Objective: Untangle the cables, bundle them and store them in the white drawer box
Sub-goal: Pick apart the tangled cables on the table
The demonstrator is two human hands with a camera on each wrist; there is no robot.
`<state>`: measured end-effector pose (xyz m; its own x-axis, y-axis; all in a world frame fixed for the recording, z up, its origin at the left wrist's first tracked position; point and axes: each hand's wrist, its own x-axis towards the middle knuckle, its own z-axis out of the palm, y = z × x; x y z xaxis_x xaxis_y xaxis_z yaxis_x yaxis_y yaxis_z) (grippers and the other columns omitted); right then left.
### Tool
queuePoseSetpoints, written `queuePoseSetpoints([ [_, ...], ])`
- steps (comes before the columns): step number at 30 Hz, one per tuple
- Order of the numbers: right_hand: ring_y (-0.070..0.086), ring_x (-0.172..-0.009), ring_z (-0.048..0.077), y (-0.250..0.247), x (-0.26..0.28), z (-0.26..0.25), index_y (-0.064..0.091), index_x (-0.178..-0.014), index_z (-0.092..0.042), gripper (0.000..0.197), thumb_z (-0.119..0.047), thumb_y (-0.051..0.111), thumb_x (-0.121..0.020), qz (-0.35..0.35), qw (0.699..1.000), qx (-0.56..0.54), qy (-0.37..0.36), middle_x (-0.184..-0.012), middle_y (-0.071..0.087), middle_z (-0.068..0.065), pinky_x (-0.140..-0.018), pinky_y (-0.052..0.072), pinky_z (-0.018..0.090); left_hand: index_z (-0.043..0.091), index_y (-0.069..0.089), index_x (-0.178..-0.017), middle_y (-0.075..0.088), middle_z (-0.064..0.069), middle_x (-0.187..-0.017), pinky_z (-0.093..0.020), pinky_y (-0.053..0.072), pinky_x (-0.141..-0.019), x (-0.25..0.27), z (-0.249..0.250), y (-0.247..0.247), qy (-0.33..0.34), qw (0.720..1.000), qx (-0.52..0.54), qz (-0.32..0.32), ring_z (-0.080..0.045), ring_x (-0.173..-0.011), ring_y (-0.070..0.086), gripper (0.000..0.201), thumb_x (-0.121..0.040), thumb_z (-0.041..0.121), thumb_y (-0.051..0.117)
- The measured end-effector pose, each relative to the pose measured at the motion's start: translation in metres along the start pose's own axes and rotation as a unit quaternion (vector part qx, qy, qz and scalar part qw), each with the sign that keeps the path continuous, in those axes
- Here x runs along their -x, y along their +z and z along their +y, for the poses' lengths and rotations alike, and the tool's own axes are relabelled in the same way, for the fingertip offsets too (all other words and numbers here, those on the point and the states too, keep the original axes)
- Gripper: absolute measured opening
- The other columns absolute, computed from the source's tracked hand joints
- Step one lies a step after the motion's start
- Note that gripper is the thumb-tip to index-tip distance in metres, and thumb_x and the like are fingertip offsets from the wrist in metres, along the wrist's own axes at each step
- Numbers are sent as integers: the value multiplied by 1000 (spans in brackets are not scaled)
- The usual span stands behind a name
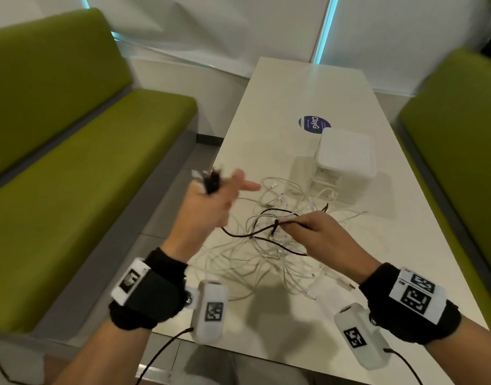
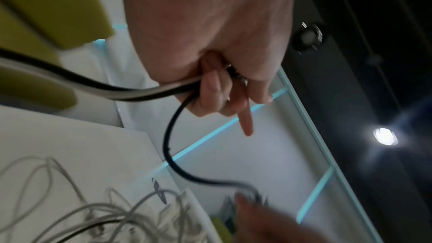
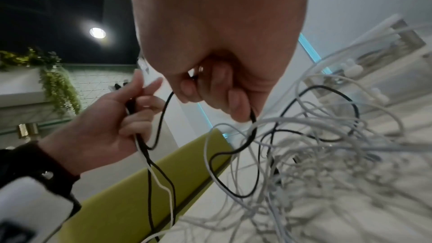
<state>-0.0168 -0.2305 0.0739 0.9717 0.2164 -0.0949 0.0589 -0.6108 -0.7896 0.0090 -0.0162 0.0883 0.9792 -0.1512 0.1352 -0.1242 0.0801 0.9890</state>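
Note:
A tangle of white cables [image 1: 269, 245] lies on the white table [image 1: 308, 87], with a black cable [image 1: 255, 234] threaded through it. My left hand [image 1: 211, 195] is raised over the table's left edge and grips folded loops of the black cable [image 2: 170, 136] together with a white strand; its index finger points outward. My right hand [image 1: 322, 232] pinches the black cable [image 3: 252, 117] above the tangle [image 3: 327, 154]. The white drawer box [image 1: 345, 159] stands beyond the cables, its drawer [image 1: 322, 190] pulled out toward me.
Green benches [image 1: 86, 162] flank the table on both sides. A round blue sticker [image 1: 312, 123] is on the tabletop behind the box. White wall panels with cyan light strips stand at the far end.

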Motion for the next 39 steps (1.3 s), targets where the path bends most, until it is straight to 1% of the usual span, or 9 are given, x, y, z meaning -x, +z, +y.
queuePoseSetpoints([
  [3,22,-41,8,-2,-6,-9,33,-51,-19,52,-29,56,-97,8,999,31,-8,-44,26,-9,-46,19,24,23,75,-84,70,-10,-81,-31,51,-58,7,-14,26,24,984,-165,-69,-6,-59,57,38,-83,59,64],
  [6,27,-40,10,-2,-11,-12,52,-42,-30,57,-29,52,-99,4,997,78,-9,-43,27,-8,-44,20,22,34,53,-55,53,18,-51,-17,33,-52,12,-20,39,24,954,-283,-92,-3,-50,46,39,-87,56,58],
  [9,29,-44,10,-1,-10,-6,74,-69,-25,36,-37,54,-97,-13,995,94,-12,-44,31,-7,-47,21,23,27,39,-44,35,8,-40,-21,22,-45,10,-17,38,2,934,-339,-109,-10,-41,33,55,-86,57,59],
  [14,37,-42,6,2,-1,5,47,-59,-7,48,-37,63,-93,-21,1000,13,-18,-49,42,-1,-48,30,20,28,43,-44,31,5,-38,-21,22,-42,0,-2,24,41,920,-371,-123,-12,-39,32,53,-88,48,63],
  [18,44,-44,5,4,-5,-2,52,-60,-4,48,-35,60,-96,-4,997,-56,-48,-49,56,4,-51,32,15,22,74,-72,42,15,-39,-14,25,-44,-3,20,16,96,954,-275,-72,-2,-39,38,30,-95,34,58],
  [25,54,-50,11,2,-8,16,54,-51,-21,49,-39,59,-96,-23,998,-66,4,-49,53,5,-63,40,29,19,58,-79,51,12,-50,-21,21,-41,-30,61,-32,44,971,141,189,-3,-42,30,27,-103,26,46],
  [29,34,-47,16,5,-7,22,47,-54,-18,50,-40,56,-98,15,997,-75,24,-51,41,-1,-55,31,33,14,63,-84,64,14,-66,-14,27,-46,-39,49,-54,41,971,-136,194,2,-48,40,30,-102,32,48],
  [34,33,-49,16,9,-12,16,44,-56,-16,52,-43,49,-100,27,998,-20,49,-51,39,-3,-53,29,28,11,64,-116,60,-7,-113,-38,53,-73,-34,11,-38,109,860,-441,233,-21,-86,62,22,-99,15,50],
  [39,31,-39,8,5,-14,7,50,-63,-9,48,-39,48,-100,51,996,19,68,-42,38,-10,-45,26,17,13,59,-129,52,-7,-128,-43,58,-64,-19,3,3,223,833,-486,143,-23,-81,64,48,-87,15,36],
])
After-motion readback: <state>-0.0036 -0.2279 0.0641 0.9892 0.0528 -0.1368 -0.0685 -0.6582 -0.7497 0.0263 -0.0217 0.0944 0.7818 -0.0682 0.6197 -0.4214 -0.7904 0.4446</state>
